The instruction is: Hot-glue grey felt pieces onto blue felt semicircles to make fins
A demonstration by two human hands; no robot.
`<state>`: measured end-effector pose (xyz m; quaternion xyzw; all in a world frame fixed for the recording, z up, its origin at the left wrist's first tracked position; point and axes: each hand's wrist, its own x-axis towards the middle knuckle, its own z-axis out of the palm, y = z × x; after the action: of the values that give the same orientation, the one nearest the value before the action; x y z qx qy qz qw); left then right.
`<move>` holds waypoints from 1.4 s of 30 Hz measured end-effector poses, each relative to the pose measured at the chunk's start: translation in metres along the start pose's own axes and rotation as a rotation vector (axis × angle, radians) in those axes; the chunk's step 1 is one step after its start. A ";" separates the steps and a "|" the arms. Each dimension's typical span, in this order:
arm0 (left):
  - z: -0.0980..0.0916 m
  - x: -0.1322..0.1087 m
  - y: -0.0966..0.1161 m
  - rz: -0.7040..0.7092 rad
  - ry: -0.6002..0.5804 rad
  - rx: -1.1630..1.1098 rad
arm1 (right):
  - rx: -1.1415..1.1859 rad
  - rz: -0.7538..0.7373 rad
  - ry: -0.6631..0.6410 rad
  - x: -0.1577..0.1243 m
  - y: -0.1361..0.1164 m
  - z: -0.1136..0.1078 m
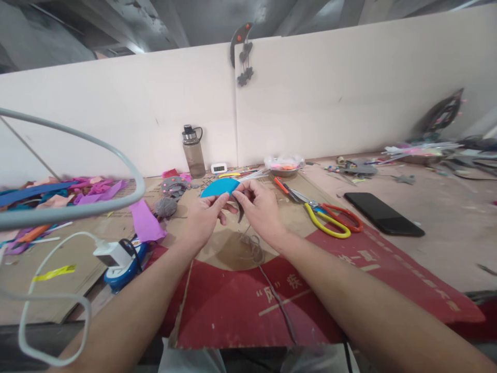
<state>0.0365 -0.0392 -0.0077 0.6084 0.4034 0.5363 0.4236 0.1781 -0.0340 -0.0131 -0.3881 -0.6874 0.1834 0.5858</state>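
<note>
Both hands meet above the cardboard in the middle of the head view. In a pinch at its lower edge, my left hand [212,211] grips a blue rounded piece of felt or paper [219,188]. My right hand [259,204] is closed at the piece's right side, thumb and fingertips pressed together there. From between the hands a dark grey curved strip [239,211] hangs down; whether it joins the blue piece is hidden by the fingers. Below them, a loose tangle of grey yarn [254,249] lies on the cardboard [217,311].
To the right lie scissors [328,220] with red and yellow handles, an orange cutter [281,185] and a black phone [382,213]. A bottle [193,155] stands behind. At left are coloured scraps [93,191], a charger on a blue socket [120,261] and a thick grey tube [128,160].
</note>
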 end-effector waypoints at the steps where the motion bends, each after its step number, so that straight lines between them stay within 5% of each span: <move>1: 0.000 0.000 0.000 -0.012 0.000 0.006 | -0.003 0.004 -0.001 0.000 0.000 0.000; 9: 0.002 0.006 -0.007 -0.031 0.152 -0.260 | 0.023 -0.023 -0.081 -0.003 -0.002 0.001; 22: -0.035 0.029 -0.005 0.043 0.404 -0.365 | 0.038 -0.186 -0.600 -0.007 -0.022 -0.011; 28: -0.044 0.033 -0.005 0.037 0.413 -0.480 | -0.468 0.068 -0.310 0.016 0.015 -0.038; 32: -0.045 0.033 -0.005 0.023 0.419 -0.517 | -0.909 0.312 -0.523 0.020 0.043 -0.044; 35: -0.045 0.034 -0.005 0.032 0.410 -0.543 | -0.930 0.386 -0.632 0.015 0.052 -0.035; 42: -0.044 0.034 -0.003 0.016 0.408 -0.553 | -0.736 0.500 -0.521 0.011 0.065 -0.020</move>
<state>-0.0040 -0.0030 0.0032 0.3537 0.3144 0.7393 0.4790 0.2181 0.0114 -0.0465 -0.6625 -0.7157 0.1543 0.1583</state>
